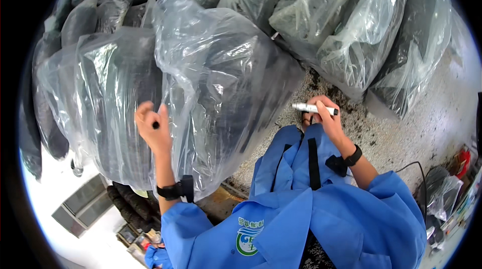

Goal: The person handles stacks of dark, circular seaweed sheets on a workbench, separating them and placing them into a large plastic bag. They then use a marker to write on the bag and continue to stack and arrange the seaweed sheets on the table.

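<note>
White marker (305,107) sits grasped in the right hand (330,123); the left hand (154,136) clasps a small black piece (155,125); clear plastic bag (216,83) beyond it.

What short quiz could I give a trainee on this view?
1. Which hand holds the white marker?
2. True or false: the bags in front of the person are opaque brown paper.
3. Fill in: the left hand holds a small ____ piece.

Key:
1. The right hand.
2. False: they are clear plastic bags.
3. Black.
</note>
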Demonstrator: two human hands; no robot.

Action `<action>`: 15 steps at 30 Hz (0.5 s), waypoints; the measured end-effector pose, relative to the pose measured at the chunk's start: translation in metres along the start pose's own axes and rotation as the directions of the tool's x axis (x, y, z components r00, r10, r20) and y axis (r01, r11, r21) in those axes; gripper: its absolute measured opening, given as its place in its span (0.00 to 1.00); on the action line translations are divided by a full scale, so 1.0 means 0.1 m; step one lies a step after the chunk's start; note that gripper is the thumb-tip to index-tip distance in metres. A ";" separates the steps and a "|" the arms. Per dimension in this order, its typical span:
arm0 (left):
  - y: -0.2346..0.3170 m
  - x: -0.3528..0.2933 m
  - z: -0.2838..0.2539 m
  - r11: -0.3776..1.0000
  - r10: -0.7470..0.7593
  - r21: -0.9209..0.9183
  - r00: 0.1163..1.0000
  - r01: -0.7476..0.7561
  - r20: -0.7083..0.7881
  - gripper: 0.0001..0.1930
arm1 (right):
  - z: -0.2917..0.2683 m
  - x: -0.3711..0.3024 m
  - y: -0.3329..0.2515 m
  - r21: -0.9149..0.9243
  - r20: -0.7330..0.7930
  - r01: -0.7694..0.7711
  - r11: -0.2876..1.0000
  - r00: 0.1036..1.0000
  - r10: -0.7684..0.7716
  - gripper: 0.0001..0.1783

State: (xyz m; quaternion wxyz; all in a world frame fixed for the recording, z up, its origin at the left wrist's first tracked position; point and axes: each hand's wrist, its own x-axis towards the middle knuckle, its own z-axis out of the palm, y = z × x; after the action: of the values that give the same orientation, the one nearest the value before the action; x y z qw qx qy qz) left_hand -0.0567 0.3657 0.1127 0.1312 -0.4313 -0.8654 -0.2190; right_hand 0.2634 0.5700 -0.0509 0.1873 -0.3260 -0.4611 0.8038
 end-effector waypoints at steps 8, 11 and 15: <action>0.29 -1.38 -0.40 0.960 -0.276 0.032 0.931 0.277 0.240 0.16 | 1.56 -0.48 -0.32 0.040 0.530 0.132 0.990 0.837 -0.133 0.12; 0.17 -1.86 -0.78 0.909 -0.405 -0.035 0.901 0.415 0.152 0.17 | 2.24 -0.73 -0.24 0.016 0.681 0.219 0.976 0.712 -0.171 0.16; -0.18 -2.69 -1.45 0.872 -0.486 -0.015 0.870 0.488 0.081 0.15 | 3.15 -1.32 0.13 -0.035 0.783 0.286 0.957 0.604 -0.152 0.15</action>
State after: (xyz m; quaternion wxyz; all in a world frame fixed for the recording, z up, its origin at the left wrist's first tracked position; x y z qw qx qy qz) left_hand 0.0938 0.0999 0.1220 0.0317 -0.2095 -0.9464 -0.2439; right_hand 0.1388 0.2884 0.0982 0.0430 0.0951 -0.5946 0.7972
